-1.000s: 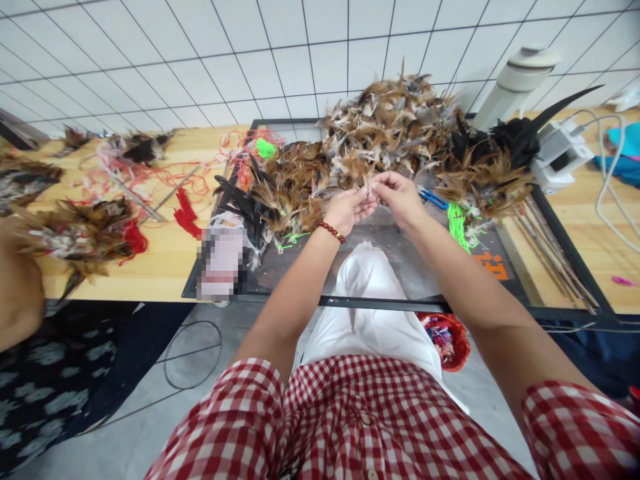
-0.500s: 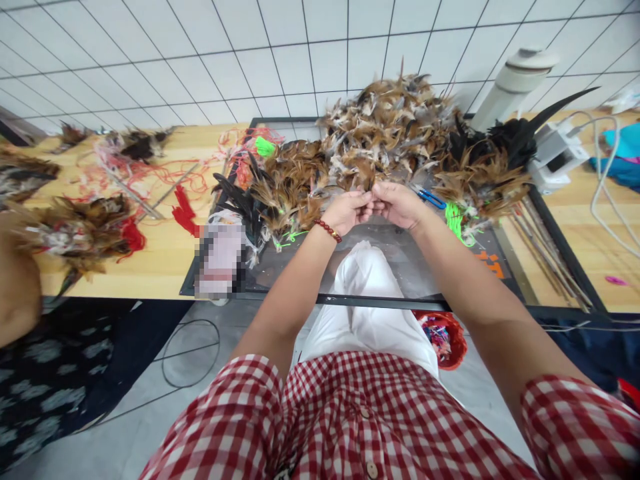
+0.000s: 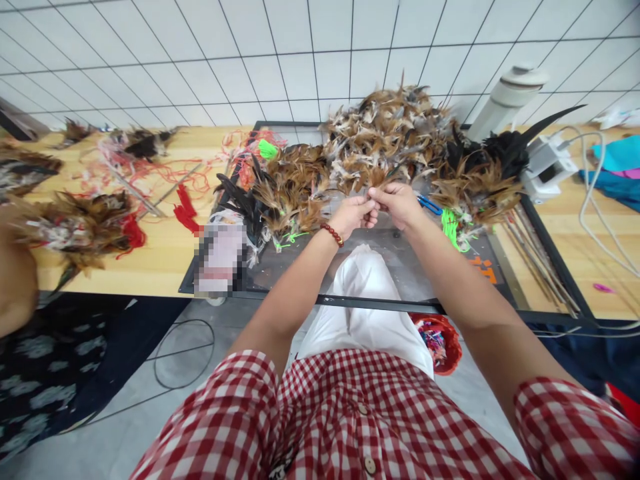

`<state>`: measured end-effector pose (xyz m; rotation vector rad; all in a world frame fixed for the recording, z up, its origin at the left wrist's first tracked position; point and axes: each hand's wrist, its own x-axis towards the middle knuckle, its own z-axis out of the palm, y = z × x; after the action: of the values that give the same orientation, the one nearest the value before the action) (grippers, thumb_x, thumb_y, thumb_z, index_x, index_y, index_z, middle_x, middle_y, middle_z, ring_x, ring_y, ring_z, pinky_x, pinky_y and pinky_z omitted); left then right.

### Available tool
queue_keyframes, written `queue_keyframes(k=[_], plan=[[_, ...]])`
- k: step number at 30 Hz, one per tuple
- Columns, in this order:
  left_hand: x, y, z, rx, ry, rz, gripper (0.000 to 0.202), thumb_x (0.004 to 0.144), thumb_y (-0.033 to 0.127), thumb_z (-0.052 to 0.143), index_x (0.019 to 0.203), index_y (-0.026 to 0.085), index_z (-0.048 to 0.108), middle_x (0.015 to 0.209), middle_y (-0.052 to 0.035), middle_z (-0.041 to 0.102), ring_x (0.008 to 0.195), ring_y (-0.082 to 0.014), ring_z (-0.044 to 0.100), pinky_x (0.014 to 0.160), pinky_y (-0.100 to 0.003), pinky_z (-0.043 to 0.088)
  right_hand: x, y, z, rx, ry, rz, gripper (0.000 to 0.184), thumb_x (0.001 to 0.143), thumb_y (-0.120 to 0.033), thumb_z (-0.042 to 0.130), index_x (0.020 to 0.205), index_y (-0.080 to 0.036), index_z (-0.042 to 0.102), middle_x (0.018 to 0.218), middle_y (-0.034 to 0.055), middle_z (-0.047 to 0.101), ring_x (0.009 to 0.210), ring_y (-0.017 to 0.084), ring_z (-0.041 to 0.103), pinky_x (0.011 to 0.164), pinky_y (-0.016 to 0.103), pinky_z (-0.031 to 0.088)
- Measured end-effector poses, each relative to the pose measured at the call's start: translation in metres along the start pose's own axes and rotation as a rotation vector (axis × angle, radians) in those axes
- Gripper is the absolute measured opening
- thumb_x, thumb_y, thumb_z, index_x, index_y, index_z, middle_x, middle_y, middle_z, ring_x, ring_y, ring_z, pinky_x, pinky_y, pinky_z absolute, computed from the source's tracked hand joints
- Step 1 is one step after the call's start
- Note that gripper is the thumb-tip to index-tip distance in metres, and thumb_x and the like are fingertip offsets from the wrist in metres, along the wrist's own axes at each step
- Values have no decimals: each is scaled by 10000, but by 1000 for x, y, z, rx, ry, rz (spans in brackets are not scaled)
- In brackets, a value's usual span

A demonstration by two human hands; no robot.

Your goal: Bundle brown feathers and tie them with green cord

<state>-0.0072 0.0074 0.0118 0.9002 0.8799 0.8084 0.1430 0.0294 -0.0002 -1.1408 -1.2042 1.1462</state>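
My left hand [image 3: 353, 215] and my right hand [image 3: 400, 202] meet in front of a big heap of brown feathers [image 3: 385, 137] on a black-framed glass tabletop [image 3: 400, 267]. Both hands are closed in a pinch, fingertips touching each other around a small brown feather tuft [image 3: 376, 179] that sticks up between them. A red bead bracelet [image 3: 333, 234] circles my left wrist. Blue-handled snips [image 3: 429, 203] lie just right of my right hand. Green cord [image 3: 453, 225] lies beside them.
Thin sticks [image 3: 540, 263] lie at the right of the glass. A white device [image 3: 545, 163] with a cable and a white post [image 3: 505, 100] stand behind. Red thread [image 3: 185, 210] and feather bundles [image 3: 80, 223] cover the wooden table to the left. Another person's arm [image 3: 15, 293] shows at far left. A red basket [image 3: 440, 340] sits below.
Both hands stayed pinched together at the feather heap and shifted slightly up and toward it; the camera tilted a little. Nothing else moved.
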Motion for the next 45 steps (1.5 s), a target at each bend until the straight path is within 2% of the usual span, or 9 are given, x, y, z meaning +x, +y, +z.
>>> queue_keyframes(k=[4,6,11,15,18,27,32,40,45], plan=[[2,3,0,-142,154,91,181,939,272,698,837,148,614,654,30,661,570,-51,632,611,-165,484,21,5,-34,-158,297,-239,336,776,-537,752,804,-208,693,692,-11,622,642,132,533,628,276,441],[3,6,-2,-193,230,129,189,931,300,711,851,157,617,675,32,663,589,-45,628,640,-161,483,28,9,-52,-367,330,-249,233,820,-419,690,852,-190,722,767,25,662,736,176,589,729,328,485],[4,7,-3,-230,314,144,175,964,280,657,842,163,611,660,45,631,578,-46,600,662,-174,470,20,18,-55,-1003,164,-268,335,833,-204,595,1116,-192,773,1139,135,714,1075,307,629,959,463,481],[5,3,-2,-209,289,133,179,971,264,645,830,157,624,659,37,638,579,-52,600,665,-182,466,8,19,-40,-1246,17,-304,343,886,-203,563,1173,-245,747,1395,137,638,1272,372,520,1008,554,418],[5,2,-1,-205,278,142,173,965,265,655,836,151,638,675,25,661,594,-58,617,694,-192,485,5,10,-38,-1253,8,-345,253,936,-238,525,1045,-219,752,1319,136,679,1258,352,529,1027,550,394],[5,3,0,-199,269,113,155,926,216,697,809,122,660,714,-24,711,670,-84,682,778,-223,526,-7,-12,-13,-927,-119,-682,362,962,-218,417,1041,-248,769,1033,95,718,1020,245,643,928,394,503],[5,2,0,-170,239,98,118,922,188,693,826,125,668,665,-20,693,656,-102,685,711,-221,524,-9,-8,-9,-871,-152,-625,319,914,-227,492,1107,-215,745,1054,105,760,1002,260,676,939,403,518],[3,6,-1,107,261,97,290,858,125,755,605,114,614,536,10,615,472,-58,555,570,-202,481,-14,-4,-8,-1049,-156,-626,336,970,-273,480,1193,-215,724,1144,130,765,1107,304,659,1005,457,464],[6,4,-1,125,333,102,297,897,50,661,612,119,617,507,29,574,423,-49,519,512,-193,438,-6,-7,-23,-1051,23,-618,405,952,-178,424,1245,-200,702,1245,148,715,1183,297,630,1029,443,474]])
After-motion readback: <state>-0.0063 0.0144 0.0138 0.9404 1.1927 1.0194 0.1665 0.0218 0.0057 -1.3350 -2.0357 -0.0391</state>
